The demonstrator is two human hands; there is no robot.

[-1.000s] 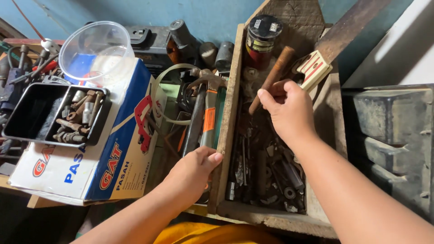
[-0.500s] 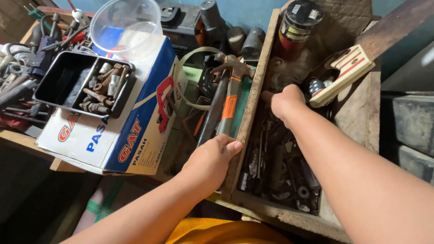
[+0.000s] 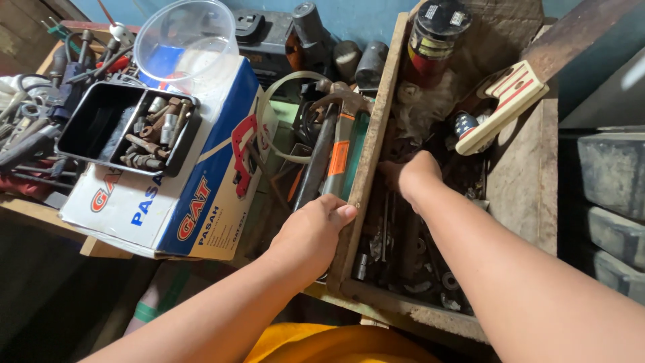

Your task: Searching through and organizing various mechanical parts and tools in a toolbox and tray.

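- While the right hand (image 3: 408,176) reaches down into the wooden tool crate (image 3: 368,168), its fingers curl out of sight among the rusty metal parts (image 3: 403,249), so I cannot tell whether they are closed on anything or loose.
- At the crate's near left wall, the left hand (image 3: 310,232) is clamped on the board's top edge, thumb lying along the inner side and fingers wrapped over the outside.
- Inside the crate, beyond the right hand, lie a pale block with red stripes (image 3: 505,104) and a round can with a black lid (image 3: 433,37), upright in the far corner.
- As far as the view shows, the rummaging looks midway: the crate is steadied and the hand is in, but nothing is lifted clear yet.
- Just left of the crate, a claw hammer with an orange label (image 3: 341,144) leans beside a dark bar, with a loop of pale tubing (image 3: 279,114) near them.
- Farther left, a blue-and-white cardboard box (image 3: 181,195) carries a black tray (image 3: 91,124) of rusty bolts (image 3: 151,138) and a clear plastic tub (image 3: 185,40).
- On the desk at far left lies a tangle of hand tools (image 3: 33,121).
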